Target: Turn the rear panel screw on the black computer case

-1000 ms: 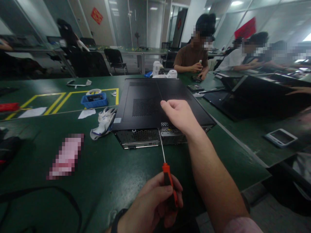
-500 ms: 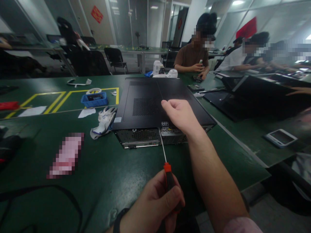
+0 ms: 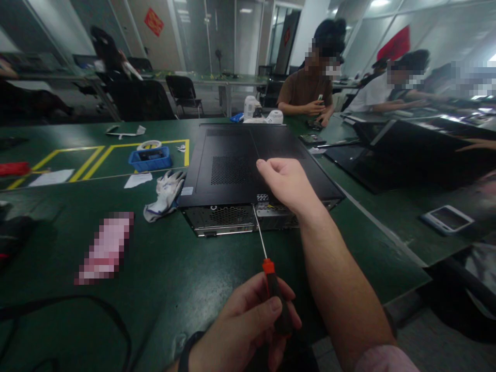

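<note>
A black desktop computer case (image 3: 240, 165) lies flat on the green table (image 3: 163, 268), its metal rear panel facing me. My left hand (image 3: 248, 325) is wrapped round the black and red handle of a screwdriver (image 3: 267, 263). The thin shaft runs up to the top edge of the rear panel, where its tip meets the case. My right hand (image 3: 289, 183) rests on the near right part of the case lid with the fingers curled; nothing shows in them.
White work gloves (image 3: 165, 194) lie left of the case. Behind them stand a blue parts bin (image 3: 150, 159) and a tape roll inside yellow floor markings. A small device (image 3: 447, 219) lies at right. Other people sit working at the far side. A black cable (image 3: 77, 305) loops near left.
My left hand has shifted its fingers round the screwdriver handle, turning it slightly. The right hand and the case have stayed put.
</note>
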Demonstrator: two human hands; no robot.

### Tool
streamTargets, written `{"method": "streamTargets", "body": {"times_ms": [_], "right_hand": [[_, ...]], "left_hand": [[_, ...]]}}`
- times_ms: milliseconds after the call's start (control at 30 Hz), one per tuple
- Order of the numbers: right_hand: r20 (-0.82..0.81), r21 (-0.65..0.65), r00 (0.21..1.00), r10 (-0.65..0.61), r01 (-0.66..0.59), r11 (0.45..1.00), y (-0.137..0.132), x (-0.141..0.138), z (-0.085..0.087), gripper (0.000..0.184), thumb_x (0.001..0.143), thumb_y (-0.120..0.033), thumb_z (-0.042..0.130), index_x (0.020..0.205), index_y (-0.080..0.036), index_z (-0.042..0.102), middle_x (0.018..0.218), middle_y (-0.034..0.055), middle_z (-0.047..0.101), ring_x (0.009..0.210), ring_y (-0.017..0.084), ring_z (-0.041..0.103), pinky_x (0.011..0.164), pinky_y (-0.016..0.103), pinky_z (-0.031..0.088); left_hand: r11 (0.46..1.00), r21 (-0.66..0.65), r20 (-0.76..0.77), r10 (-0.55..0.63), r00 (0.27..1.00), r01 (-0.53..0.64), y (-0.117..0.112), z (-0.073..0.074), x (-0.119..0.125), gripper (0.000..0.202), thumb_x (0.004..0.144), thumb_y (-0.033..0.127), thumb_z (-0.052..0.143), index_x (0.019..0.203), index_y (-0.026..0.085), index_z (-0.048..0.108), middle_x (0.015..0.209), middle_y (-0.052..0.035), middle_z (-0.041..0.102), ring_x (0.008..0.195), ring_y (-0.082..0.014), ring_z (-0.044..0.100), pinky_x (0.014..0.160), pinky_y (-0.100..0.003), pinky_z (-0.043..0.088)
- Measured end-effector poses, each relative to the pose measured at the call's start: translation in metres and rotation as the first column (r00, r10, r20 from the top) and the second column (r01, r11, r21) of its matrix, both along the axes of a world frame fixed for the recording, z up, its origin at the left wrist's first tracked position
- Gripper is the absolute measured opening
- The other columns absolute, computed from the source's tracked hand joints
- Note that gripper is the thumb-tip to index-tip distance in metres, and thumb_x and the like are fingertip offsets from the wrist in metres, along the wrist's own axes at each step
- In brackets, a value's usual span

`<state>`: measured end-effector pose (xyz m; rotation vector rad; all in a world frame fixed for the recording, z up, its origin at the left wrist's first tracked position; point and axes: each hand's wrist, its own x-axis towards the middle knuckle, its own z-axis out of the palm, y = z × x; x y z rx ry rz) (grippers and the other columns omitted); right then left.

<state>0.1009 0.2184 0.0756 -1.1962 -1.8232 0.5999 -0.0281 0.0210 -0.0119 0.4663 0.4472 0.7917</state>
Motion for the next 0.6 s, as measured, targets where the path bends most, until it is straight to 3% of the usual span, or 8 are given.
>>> {"method": "streamTargets", "body": {"times_ms": [167,367,600], "right_hand": [[0.007,0.001,1.0,-0.007,0.007,1.0,-0.0004,-0.0002,0.0008,0.053,0.097,-0.051,0.056,0.056,-0.023,0.037,0.057,-0.0043,0.033,0.059,0.011,0.032,0.058,0.031,0.022],[0.007,0.0,1.0,0.001,-0.001,1.0,-0.0011,-0.0006,0.0018,0.053,0.097,-0.049,0.057,0.056,-0.023,0.037,0.057,-0.0045,0.033,0.058,0.011,0.031,0.058,0.031,0.022],[0.001,0.012,1.0,-0.001,0.001,1.0,-0.0006,-0.0004,0.0013,0.053,0.097,-0.049,0.057,0.056,-0.023,0.036,0.057,-0.0047,0.033,0.058,0.011,0.031,0.058,0.031,0.022]], "left_hand": [[0.999,0.046,-0.052,-0.005,0.999,0.008,0.0004,0.0013,0.0013,0.046,0.086,0.053,0.083,0.108,0.02,0.059,0.088,-0.0003,0.071,0.043,-0.0025,0.053,0.041,-0.016,0.039],[0.998,0.058,-0.153,0.01,0.988,-0.001,0.0024,0.0058,0.0005,0.055,0.078,0.059,0.088,0.093,0.021,0.051,0.07,0.0075,0.06,0.037,-0.0001,0.045,0.036,-0.013,0.033],[0.998,0.069,-0.138,0.019,0.99,-0.009,0.0028,0.0073,0.0015,0.055,0.08,0.06,0.086,0.094,0.021,0.051,0.074,0.0065,0.063,0.038,0.0009,0.048,0.038,-0.01,0.038]]}}
